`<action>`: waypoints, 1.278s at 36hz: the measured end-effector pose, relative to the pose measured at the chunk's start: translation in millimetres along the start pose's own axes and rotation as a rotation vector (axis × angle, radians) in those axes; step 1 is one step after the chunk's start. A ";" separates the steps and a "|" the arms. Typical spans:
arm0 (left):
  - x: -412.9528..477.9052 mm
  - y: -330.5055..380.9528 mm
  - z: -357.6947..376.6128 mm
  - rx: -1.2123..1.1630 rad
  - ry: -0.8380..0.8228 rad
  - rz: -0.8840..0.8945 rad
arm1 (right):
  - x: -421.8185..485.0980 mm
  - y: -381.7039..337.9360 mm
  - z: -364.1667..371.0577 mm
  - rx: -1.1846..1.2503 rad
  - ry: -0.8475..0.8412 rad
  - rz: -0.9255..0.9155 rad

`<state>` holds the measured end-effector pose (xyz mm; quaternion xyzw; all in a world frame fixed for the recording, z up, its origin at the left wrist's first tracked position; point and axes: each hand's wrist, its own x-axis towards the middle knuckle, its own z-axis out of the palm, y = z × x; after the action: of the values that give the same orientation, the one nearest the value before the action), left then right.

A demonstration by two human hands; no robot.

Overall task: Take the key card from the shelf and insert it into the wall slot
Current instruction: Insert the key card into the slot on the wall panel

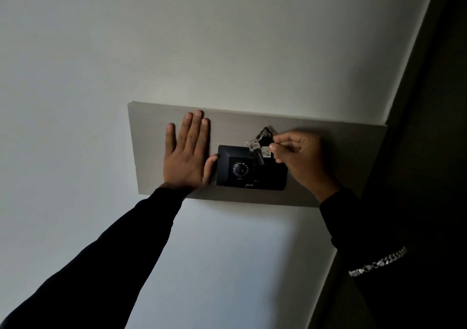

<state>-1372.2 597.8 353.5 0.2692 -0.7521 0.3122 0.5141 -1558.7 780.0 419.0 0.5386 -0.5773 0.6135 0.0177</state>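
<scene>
A black wall unit [250, 174] with a round dial is mounted on a grey panel [235, 124]. My right hand [300, 159] pinches a small white key card tag [265, 153] at the unit's top right corner. A ring with a silver key [253, 145] and a dark key hangs from the tag over the unit. My left hand [187, 154] lies flat and open on the panel, its thumb touching the unit's left edge. The slot itself is hidden behind the tag and keys.
The panel sits on a plain white wall [151, 38]. A dark door or frame [429, 126] runs along the right side. A silver chain [379, 263] hangs by my right sleeve.
</scene>
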 end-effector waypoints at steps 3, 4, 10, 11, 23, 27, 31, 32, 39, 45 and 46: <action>0.6 0.7 -0.9 -0.007 0.006 -0.005 | -6.6 6.4 2.8 -0.041 0.083 -0.011; 0.6 1.0 -1.1 -0.006 0.010 -0.003 | -8.6 8.1 2.7 -0.067 0.101 -0.021; -0.1 0.4 -0.5 -0.009 -0.023 -0.007 | -13.7 -3.7 -4.0 -0.226 0.122 -0.111; -0.1 -0.2 -0.2 -0.008 -0.032 -0.009 | -11.9 -8.8 -6.2 -0.265 0.135 -0.151; -0.7 -1.9 -0.2 -0.017 -0.050 -0.019 | 21.9 -63.2 -4.8 -0.856 -0.313 -0.412; -0.8 -1.7 0.4 -0.025 -0.044 -0.018 | 28.3 -67.8 0.6 -0.922 -0.353 -0.471; -1.0 -1.0 0.5 -0.018 -0.042 -0.024 | 30.4 -64.5 1.7 -0.841 -0.287 -0.480; -0.8 -0.8 0.6 -0.016 -0.043 -0.024 | 30.3 -62.5 1.4 -0.817 -0.266 -0.483; 0.8 0.0 -3.4 -0.032 -0.044 -0.026 | 24.3 -49.8 1.9 -0.713 -0.145 -0.518; 13.1 -0.4 -4.4 -0.051 -0.001 -0.030 | 19.2 -46.9 2.0 -0.664 -0.102 -0.545; 13.5 -0.4 -3.4 -0.048 0.009 -0.027 | 18.4 -47.3 1.8 -0.651 -0.093 -0.546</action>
<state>-1374.2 599.0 367.3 0.2655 -0.7534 0.2882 0.5281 -1534.7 783.4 463.7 0.6651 -0.5772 0.3471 0.3226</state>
